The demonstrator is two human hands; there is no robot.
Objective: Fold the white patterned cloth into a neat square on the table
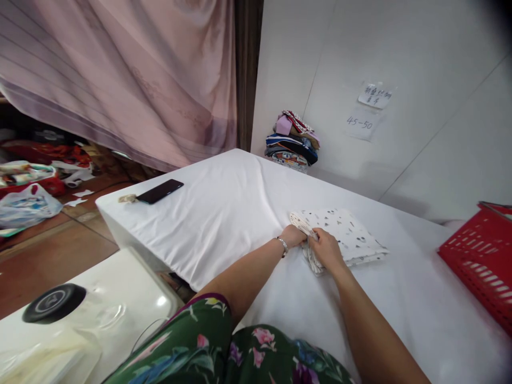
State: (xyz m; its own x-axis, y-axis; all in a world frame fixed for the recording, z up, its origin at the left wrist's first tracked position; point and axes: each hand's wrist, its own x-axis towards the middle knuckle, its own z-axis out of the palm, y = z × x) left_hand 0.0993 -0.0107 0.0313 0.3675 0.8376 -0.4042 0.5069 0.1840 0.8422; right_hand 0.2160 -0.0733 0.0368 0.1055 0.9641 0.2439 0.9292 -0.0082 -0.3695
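Observation:
A white cloth with small dark printed marks (348,232) lies folded in layers on the white-covered table (224,213). At its near left edge my left hand (293,236), with a bracelet at the wrist, has its fingers tucked in among the folds, partly hidden by the fabric. My right hand (325,248) is closed on the same edge, thumb on top, just to the right of the left hand. Between and below the hands the folded layers hang together in a thick roll-like edge. The far right corner of the cloth rests flat on the table.
A phone (160,191) lies at the table's left end. Folded clothes (292,141) are stacked by the wall. On the right stands a red basket (480,261). A white stand (120,298) with a black round lid (55,303) is at lower left.

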